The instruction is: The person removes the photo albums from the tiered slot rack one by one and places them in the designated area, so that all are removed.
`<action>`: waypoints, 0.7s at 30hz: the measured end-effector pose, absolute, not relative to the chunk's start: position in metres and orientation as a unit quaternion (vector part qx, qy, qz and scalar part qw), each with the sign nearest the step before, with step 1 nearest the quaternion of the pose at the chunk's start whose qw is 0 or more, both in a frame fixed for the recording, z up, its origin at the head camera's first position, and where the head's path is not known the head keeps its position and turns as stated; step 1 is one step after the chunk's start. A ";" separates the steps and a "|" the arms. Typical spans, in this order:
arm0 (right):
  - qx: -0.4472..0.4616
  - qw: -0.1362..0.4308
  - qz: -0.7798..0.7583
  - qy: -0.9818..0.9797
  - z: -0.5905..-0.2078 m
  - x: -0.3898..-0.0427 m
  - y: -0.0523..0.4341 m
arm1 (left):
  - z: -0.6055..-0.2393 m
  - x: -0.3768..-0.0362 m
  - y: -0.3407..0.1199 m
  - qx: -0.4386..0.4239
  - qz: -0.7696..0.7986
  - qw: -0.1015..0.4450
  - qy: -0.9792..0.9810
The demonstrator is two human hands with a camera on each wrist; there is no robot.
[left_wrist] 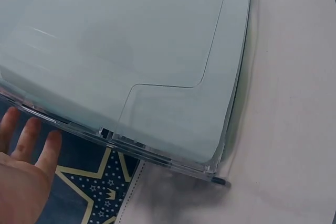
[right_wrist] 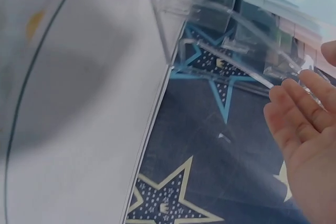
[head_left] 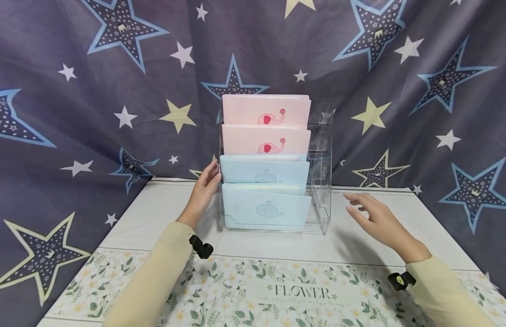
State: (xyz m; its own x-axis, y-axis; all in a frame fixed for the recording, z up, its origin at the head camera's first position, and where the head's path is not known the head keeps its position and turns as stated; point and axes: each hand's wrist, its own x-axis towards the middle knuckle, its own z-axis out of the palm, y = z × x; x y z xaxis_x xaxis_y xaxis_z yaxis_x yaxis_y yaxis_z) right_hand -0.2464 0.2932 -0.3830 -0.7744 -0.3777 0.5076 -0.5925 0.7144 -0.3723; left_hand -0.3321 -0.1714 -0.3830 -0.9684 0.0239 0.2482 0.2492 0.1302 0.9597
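Left hand: fingers straight, resting flat against the left side wall of the clear acrylic rack; nothing grasped. Left wrist view confirms: fingers extended, lying along the rack's transparent edge, no curl round it.

Right hand: released, fingers spread and relaxed, palm facing left toward the rack; near its right wall but apart from it, approx. level w/ the lower tiers. Right wrist view: open palm beside the clear plastic, contact not evident.

Rack: transparent, stepped, 4 tiers rising toward the far side; stands upright on the table at centre, far half, in front of the backdrop. Right-hand portion of each tier shows only clear plastic.

Contents, left portion, near to far:
- near blue folder, pale blue w/ whale outline, lowest tier.
- 2nd blue folder, same design, part-hidden behind the first.
- lower pink folder, pale pink w/ red-eared elephant print.
- top pink folder, same print, highest tier.
All 4 upright, leaning slightly back, edges aligned.

Surroundings: table covered w/ white cloth; floral mat lettered "FLOWER" along the near edge. Star-pattern backdrop, dark grey-blue, behind and to both sides. Both forearms in cream sleeves, each w/ a black wrist mount.
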 end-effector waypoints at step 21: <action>0.324 0.172 0.350 -0.862 -0.371 -0.278 0.228 | -0.387 -0.337 -0.166 -0.096 -0.692 0.080 -0.711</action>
